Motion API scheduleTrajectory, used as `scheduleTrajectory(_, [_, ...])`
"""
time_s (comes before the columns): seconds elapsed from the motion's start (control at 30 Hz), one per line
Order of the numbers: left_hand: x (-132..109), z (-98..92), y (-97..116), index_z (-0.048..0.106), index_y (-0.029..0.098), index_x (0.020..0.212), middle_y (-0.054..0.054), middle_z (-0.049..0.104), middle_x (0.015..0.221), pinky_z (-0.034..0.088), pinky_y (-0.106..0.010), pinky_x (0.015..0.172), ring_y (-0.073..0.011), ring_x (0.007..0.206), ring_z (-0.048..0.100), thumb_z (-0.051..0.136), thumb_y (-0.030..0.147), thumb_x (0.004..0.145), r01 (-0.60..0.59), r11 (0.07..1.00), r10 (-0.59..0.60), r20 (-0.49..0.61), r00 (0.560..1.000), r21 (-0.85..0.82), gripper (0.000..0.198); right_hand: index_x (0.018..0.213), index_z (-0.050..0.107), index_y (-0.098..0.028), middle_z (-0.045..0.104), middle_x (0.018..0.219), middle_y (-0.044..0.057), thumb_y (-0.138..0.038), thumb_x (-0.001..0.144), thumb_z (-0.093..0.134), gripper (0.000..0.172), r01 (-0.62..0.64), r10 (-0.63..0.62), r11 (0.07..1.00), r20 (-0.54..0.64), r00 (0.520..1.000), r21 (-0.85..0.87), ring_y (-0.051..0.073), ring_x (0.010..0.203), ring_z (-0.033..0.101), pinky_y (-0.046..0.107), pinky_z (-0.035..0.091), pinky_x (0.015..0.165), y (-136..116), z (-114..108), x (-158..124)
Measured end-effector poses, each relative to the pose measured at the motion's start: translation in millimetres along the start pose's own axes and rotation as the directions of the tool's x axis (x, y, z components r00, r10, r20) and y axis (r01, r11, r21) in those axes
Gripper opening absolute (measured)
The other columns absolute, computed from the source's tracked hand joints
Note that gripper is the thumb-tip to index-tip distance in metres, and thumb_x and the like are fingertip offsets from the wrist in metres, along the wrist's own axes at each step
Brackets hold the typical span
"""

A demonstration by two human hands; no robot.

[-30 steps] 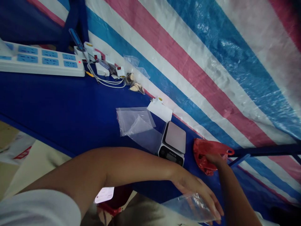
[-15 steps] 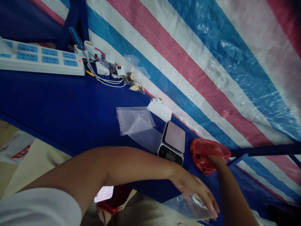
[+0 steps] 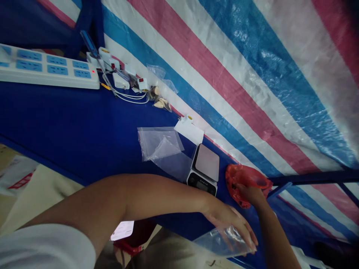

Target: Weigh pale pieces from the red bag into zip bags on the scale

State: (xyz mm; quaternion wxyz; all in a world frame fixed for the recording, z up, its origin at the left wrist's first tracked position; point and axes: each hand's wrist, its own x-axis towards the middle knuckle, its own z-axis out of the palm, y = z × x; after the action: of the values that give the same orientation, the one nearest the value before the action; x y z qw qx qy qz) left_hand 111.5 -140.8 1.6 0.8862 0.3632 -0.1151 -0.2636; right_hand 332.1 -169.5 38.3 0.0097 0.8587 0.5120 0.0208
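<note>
My left hand [image 3: 235, 226] reaches across to the lower right, its fingers closed on a clear plastic bag [image 3: 217, 243] that hangs toward the table's front edge. My right hand [image 3: 249, 193] is inside the mouth of a red plastic bag [image 3: 259, 179]; its fingertips are partly hidden among the dark contents, and what they grip cannot be made out. Left of the red bag stands a small digital scale [image 3: 207, 162] with a bare plate. Several clear zip bags [image 3: 161, 144] lie flat on the blue table left of the scale.
A white card [image 3: 189, 131] lies behind the scale. Farther left are small filled bags [image 3: 162, 104], plugs with white cable, a screwdriver [image 3: 89, 44] and a power strip [image 3: 56, 71]. A striped sheet [image 3: 224, 74] rises behind. Below the table edge is a lit phone [image 3: 122, 230].
My right hand has shifted slightly left within the red bag, whose mouth now gapes wider. My left hand holds the clear bag almost as before. The view has moved a little.
</note>
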Motion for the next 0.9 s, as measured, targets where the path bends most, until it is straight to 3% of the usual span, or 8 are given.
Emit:
scheduleTrajectory(0.07, [0, -1.0, 0, 0.073, 0.021, 0.086, 0.002, 0.075, 0.082, 0.061, -0.027, 0.067, -0.0161, 0.074, 0.074, 0.097, 0.026, 0.045, 0.0, 1.0, 0.001, -0.009, 1.0, 0.003, 0.048, 0.103, 0.077, -0.014, 0.076, 0.096, 0.017, -0.039, 0.086, 0.056, 0.037, 0.022, -0.02, 0.999, 0.05, 0.999, -0.047, 0.036, 0.096, 0.071, 0.044, 0.055, 0.083, -5, 5, -11])
scheduleTrajectory(0.2, [2, -2.9, -2, 0.073, 0.021, 0.087, 0.003, 0.074, 0.077, 0.061, -0.027, 0.064, -0.0164, 0.071, 0.073, 0.096, 0.024, 0.043, -0.021, 1.0, 0.021, -0.031, 0.999, 0.001, 0.05, 0.127, 0.067, -0.009, 0.064, 0.134, 0.021, -0.025, 0.087, 0.047, 0.048, 0.206, -0.214, 0.97, -0.052, 0.975, -0.13, 0.036, 0.131, 0.056, 0.045, 0.045, 0.106, -15, 14, -26])
scheduleTrajectory(0.4, [3, -4.6, -4, 0.072, 0.018, 0.086, 0.0, 0.074, 0.08, 0.06, -0.031, 0.062, -0.0181, 0.068, 0.072, 0.095, 0.027, 0.044, -0.083, 0.997, 0.083, -0.047, 0.995, 0.001, 0.048, 0.086, 0.075, -0.008, 0.071, 0.076, 0.021, -0.033, 0.088, 0.049, 0.036, -0.118, 0.109, 0.971, -0.051, 0.993, -0.209, 0.034, 0.077, 0.069, 0.041, 0.051, 0.073, -14, 3, -30])
scheduleTrajectory(0.47, [4, -4.6, -4, 0.072, 0.018, 0.086, 0.001, 0.074, 0.08, 0.059, -0.031, 0.062, -0.0181, 0.068, 0.072, 0.095, 0.027, 0.044, -0.096, 0.995, 0.097, -0.071, 0.993, 0.017, 0.049, 0.084, 0.074, -0.01, 0.071, 0.076, 0.02, -0.035, 0.089, 0.046, 0.038, -0.155, 0.141, 0.973, -0.087, 0.986, -0.17, 0.032, 0.075, 0.068, 0.039, 0.049, 0.069, -15, -7, -31])
scheduleTrajectory(0.6, [8, -5.6, -4, 0.071, 0.018, 0.086, 0.0, 0.073, 0.079, 0.058, -0.031, 0.061, -0.0186, 0.067, 0.071, 0.096, 0.027, 0.044, -0.123, 0.992, 0.127, -0.086, 0.988, 0.041, 0.05, 0.108, 0.068, -0.012, 0.074, 0.096, 0.019, -0.047, 0.092, 0.044, 0.045, -0.21, 0.202, 0.977, -0.157, 0.967, -0.035, 0.032, 0.084, 0.069, 0.038, 0.048, 0.071, -27, -27, -39])
scheduleTrajectory(0.7, [11, -8.2, -5, 0.071, 0.018, 0.085, 0.0, 0.073, 0.079, 0.058, -0.033, 0.062, -0.0194, 0.068, 0.071, 0.096, 0.028, 0.043, -0.146, 0.988, 0.15, -0.073, 0.986, 0.055, 0.049, 0.117, 0.063, -0.014, 0.074, 0.1, 0.018, -0.048, 0.094, 0.044, 0.045, -0.167, 0.146, 0.984, -0.242, 0.959, -0.066, 0.031, 0.082, 0.069, 0.038, 0.047, 0.07, -42, -42, -49])
scheduleTrajectory(0.8, [9, -8.5, -4, 0.07, 0.018, 0.083, 0.0, 0.072, 0.078, 0.057, -0.034, 0.062, -0.0196, 0.067, 0.07, 0.095, 0.024, 0.039, -0.176, 0.981, 0.183, -0.09, 0.979, 0.082, 0.051, 0.12, 0.062, -0.013, 0.073, 0.097, 0.018, -0.046, 0.097, 0.042, 0.045, -0.141, 0.065, 0.979, -0.427, 0.902, -0.149, 0.031, 0.076, 0.068, 0.037, 0.045, 0.066, -53, -60, -62])
scheduleTrajectory(0.9, [2, -2.3, 0, 0.069, 0.019, 0.085, 0.002, 0.072, 0.078, 0.056, -0.03, 0.063, -0.0174, 0.071, 0.068, 0.093, 0.013, 0.032, -0.148, 0.987, 0.156, -0.167, 0.974, 0.056, 0.059, 0.118, 0.064, -0.013, 0.072, 0.09, 0.018, -0.049, 0.098, 0.041, 0.047, -0.212, 0.137, 0.973, -0.518, 0.844, -0.088, 0.032, 0.074, 0.066, 0.038, 0.044, 0.065, -55, -78, -71])
